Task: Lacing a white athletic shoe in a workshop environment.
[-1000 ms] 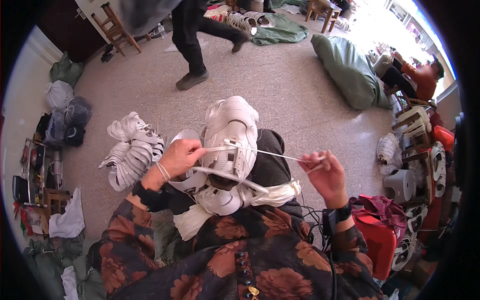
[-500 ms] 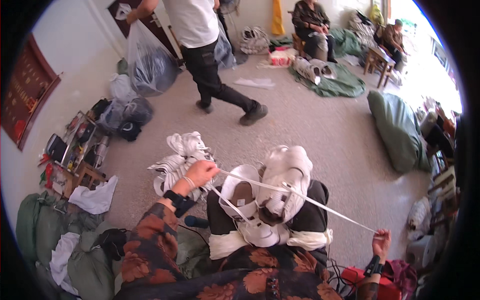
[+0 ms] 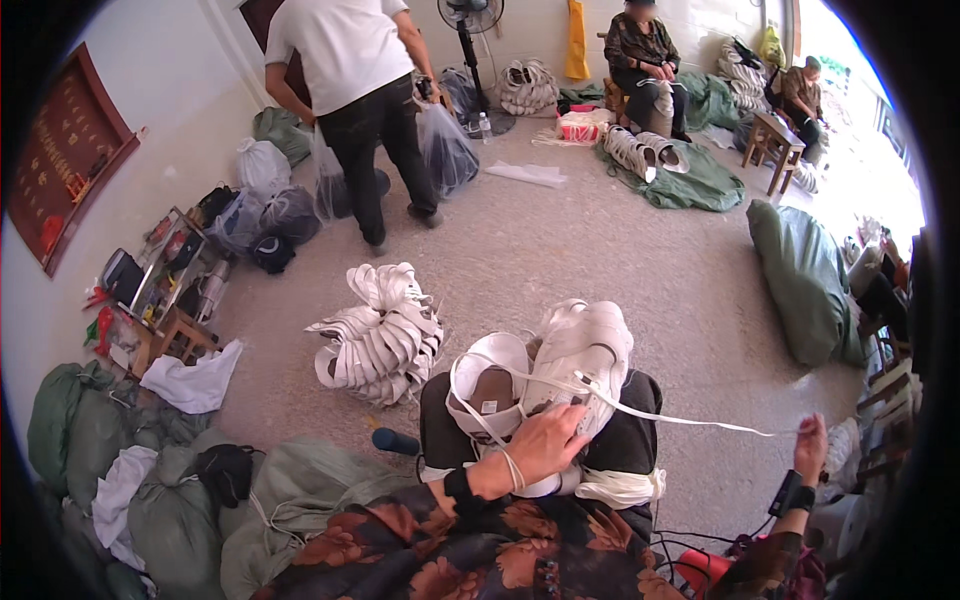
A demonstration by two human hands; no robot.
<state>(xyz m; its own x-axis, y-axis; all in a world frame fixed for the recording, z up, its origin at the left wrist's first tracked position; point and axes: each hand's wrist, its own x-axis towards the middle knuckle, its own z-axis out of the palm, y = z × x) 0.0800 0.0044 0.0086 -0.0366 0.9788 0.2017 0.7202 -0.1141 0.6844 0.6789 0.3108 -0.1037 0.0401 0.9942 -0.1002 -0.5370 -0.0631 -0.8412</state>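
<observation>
Two white sneakers sit on my lap: the left white shoe point(image 3: 490, 352) shows its open collar and brown insole, the right white shoe point(image 3: 592, 345) lies with its toe away from me. A white shoelace point(image 3: 660, 415) runs from the right shoe out to my right hand point(image 3: 812, 445), which is raised off to the right with fingers closed on its end. My left hand point(image 3: 540, 445) rests over the near part of the shoes, fingers stretched out. Another length of lace loops around the left shoe toward my left wrist. Bundles of white laces point(image 3: 622, 487) lie across my thighs.
A pile of white shoe uppers point(image 3: 385, 340) lies on the floor ahead-left. Green sacks point(image 3: 180, 510) crowd the left; another green sack point(image 3: 800, 280) lies right. A person in a white shirt point(image 3: 345, 60) stands ahead with plastic bags; two others sit at the back.
My left hand has dropped from above the shoe pile down to the shoes and no longer pulls the lace. My right hand has moved outward and up. The walking person has turned away.
</observation>
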